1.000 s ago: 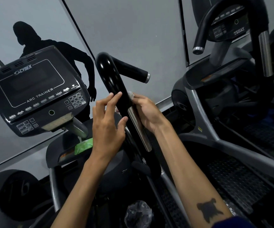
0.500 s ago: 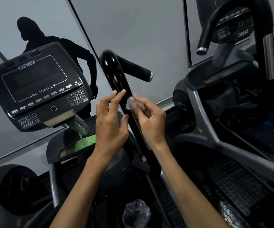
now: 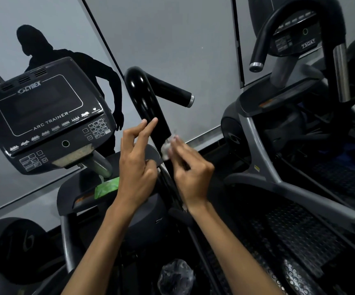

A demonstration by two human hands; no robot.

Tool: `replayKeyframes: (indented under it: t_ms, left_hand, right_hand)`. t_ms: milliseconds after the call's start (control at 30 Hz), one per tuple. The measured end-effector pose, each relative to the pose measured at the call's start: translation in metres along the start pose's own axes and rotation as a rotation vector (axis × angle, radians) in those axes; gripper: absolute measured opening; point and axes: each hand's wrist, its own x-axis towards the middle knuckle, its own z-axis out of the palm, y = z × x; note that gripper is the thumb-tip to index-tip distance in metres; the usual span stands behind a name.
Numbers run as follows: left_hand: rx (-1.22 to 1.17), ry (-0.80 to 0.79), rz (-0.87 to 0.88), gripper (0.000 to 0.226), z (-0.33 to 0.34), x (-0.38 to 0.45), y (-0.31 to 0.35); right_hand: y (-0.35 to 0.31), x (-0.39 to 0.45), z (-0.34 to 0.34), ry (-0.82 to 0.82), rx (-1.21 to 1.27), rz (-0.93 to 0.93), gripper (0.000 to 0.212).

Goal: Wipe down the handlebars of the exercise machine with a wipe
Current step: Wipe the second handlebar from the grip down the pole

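The glossy black handlebar curves up between the console at left and a neighbouring machine at right, grey wall behind it. The right hand pinches a crumpled white wipe against the bar's right edge. The left hand hovers relaxed, fingers straight near the bar's left edge.

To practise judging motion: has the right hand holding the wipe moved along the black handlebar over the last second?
Yes. The right hand with the wipe has come round from behind the handlebar to its front, at about the same height along it.
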Motion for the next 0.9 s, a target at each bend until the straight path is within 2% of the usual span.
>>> replayKeyframes:
  t_ms: [100,267,433,533,667,900]
  left_hand:
    - [-0.027,0.013,0.0,0.093,0.003,-0.001,0.0]
    - [-0.001,0.01,0.018,0.092,0.002,-0.002,-0.003]
    - [-0.013,0.018,0.01,0.098,0.007,-0.003,-0.002]
    - [-0.054,0.003,0.002,0.1,0.005,-0.003,-0.004]
    - [-0.156,-0.055,-0.017,0.095,-0.007,0.0,-0.007]
    - [-0.304,0.004,-0.108,0.079,-0.016,0.006,0.004]
  right_hand:
    - [-0.007,0.016,0.012,0.017,-0.022,0.055,0.025]
    - [-0.008,-0.008,0.011,-0.023,-0.074,-0.061,0.027]
    - [-0.008,0.013,0.014,0.045,-0.077,0.022,0.022]
    - [-0.018,0.003,0.025,0.034,-0.108,-0.067,0.023]
    - [0.0,-0.012,0.007,0.028,-0.126,-0.19,0.018]
    - [0.002,0.002,0.02,-0.054,-0.219,-0.494,0.011]
